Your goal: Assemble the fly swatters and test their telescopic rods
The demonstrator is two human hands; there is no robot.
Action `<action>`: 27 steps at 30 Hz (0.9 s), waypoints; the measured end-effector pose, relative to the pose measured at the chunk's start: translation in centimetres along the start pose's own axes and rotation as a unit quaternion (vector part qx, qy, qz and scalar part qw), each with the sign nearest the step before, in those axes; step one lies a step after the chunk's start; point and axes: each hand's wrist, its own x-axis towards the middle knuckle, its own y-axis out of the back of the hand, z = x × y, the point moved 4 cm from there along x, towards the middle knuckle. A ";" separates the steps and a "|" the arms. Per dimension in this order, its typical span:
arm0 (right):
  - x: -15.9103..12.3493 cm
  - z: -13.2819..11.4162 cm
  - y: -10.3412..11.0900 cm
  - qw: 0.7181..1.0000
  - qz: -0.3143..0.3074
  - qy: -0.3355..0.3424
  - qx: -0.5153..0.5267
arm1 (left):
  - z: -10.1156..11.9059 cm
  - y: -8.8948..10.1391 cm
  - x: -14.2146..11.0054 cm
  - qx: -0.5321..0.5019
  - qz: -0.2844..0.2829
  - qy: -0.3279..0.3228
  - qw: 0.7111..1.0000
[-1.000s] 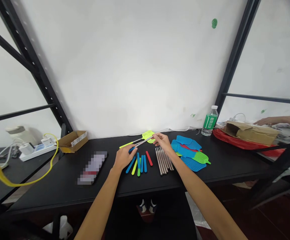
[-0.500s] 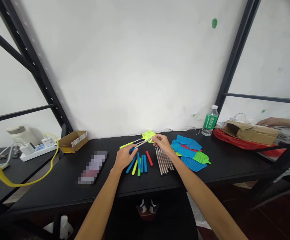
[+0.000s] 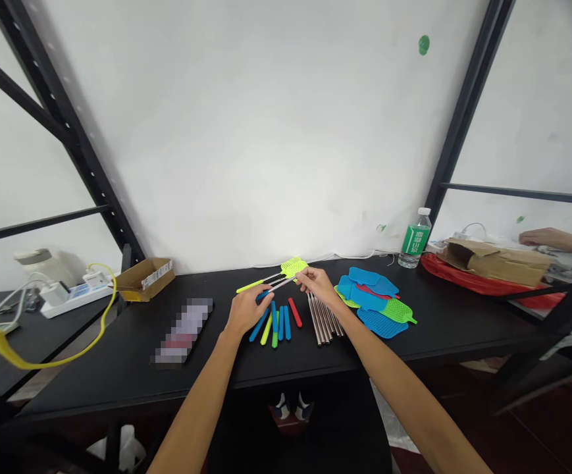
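Note:
My left hand (image 3: 243,311) is closed around a blue handle (image 3: 264,295), most of it hidden by the fingers. A thin metal rod (image 3: 282,284) runs from that handle to my right hand (image 3: 318,286), which pinches its far end. Behind them lies a yellow fly swatter head (image 3: 293,266), with a yellow handle (image 3: 250,287) to its left. Several loose handles in blue, yellow and green (image 3: 274,324) lie just below my hands, along with one red handle (image 3: 295,313). A bundle of metal rods (image 3: 322,320) rests beneath my right wrist. Blue, green and red swatter heads (image 3: 377,301) are piled to its right.
On the black table (image 3: 207,378) are a blurred phone-like object (image 3: 183,332) and an open cardboard box (image 3: 146,280) at left. A water bottle (image 3: 415,239) stands back right. Beyond the shelf post are a torn carton (image 3: 497,261) and another person's hand (image 3: 542,237).
My right hand has shifted slightly left, toward my left hand, and less of the rod shows between them. The other person's hand at the far right has moved.

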 end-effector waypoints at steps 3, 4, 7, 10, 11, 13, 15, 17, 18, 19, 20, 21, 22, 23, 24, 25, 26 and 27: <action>0.0 -0.1 0.0 1.000 -0.002 0.003 -0.004 | 0.1 0.1 0.0 0.001 0.001 -0.005 1.000; -0.1 -0.2 0.0 1.000 -0.002 0.005 -0.007 | 0.1 0.1 0.0 0.001 0.002 -0.008 1.000; -0.3 -0.5 -0.1 1.000 -0.007 0.017 -0.020 | 0.3 0.3 -0.1 0.001 0.004 -0.015 1.000; -0.5 -1.0 -0.3 0.999 -0.022 0.031 -0.029 | 0.3 0.4 -0.1 -0.001 0.009 -0.022 1.000; -0.6 -1.1 -0.3 0.998 -0.027 0.035 -0.034 | 0.3 0.4 -0.1 0.000 0.010 -0.025 1.000; -0.7 -1.3 -0.4 0.997 -0.034 0.043 -0.047 | 0.2 0.3 -0.1 0.003 0.013 -0.026 1.000; -0.8 -1.5 -0.4 0.996 -0.037 0.049 -0.060 | 0.1 0.3 -0.1 0.010 0.018 -0.026 0.999; -0.9 -1.6 -0.4 0.996 -0.037 0.053 -0.066 | 0.1 0.3 -0.1 0.018 0.024 -0.029 0.999; -0.9 -1.6 -0.4 0.996 -0.038 0.053 -0.068 | 0.2 0.3 -0.1 0.023 0.026 -0.032 0.999; -0.9 -1.6 -0.4 0.995 -0.039 0.052 -0.069 | 0.3 0.3 -0.1 0.028 0.028 -0.035 0.999; -0.9 -1.6 -0.4 0.995 -0.040 0.051 -0.071 | 0.4 0.3 -0.2 0.034 0.029 -0.039 0.998; -0.8 -1.6 -0.4 0.995 -0.042 0.051 -0.072 | 0.5 0.4 -0.2 0.039 0.029 -0.044 0.998; -0.8 -1.5 -0.4 0.995 -0.043 0.050 -0.073 | 0.7 0.4 -0.2 0.044 0.029 -0.049 0.997; -0.8 -1.5 -0.4 0.995 -0.046 0.050 -0.075 | 0.9 0.5 -0.2 0.047 0.029 -0.055 0.997; -0.8 -1.4 -0.3 0.995 -0.048 0.051 -0.078 | 1.0 0.6 -0.2 0.050 0.029 -0.061 0.996; -0.8 -1.4 -0.3 0.994 -0.051 0.051 -0.081 | 1.1 0.6 -0.2 0.052 0.028 -0.065 0.996; -0.8 -1.3 -0.4 0.994 -0.053 0.051 -0.085 | 1.2 0.7 -0.2 0.053 0.027 -0.067 0.996; -0.8 -1.3 -0.4 0.993 -0.054 0.052 -0.089 | 1.3 0.7 -0.2 0.053 0.026 -0.066 0.996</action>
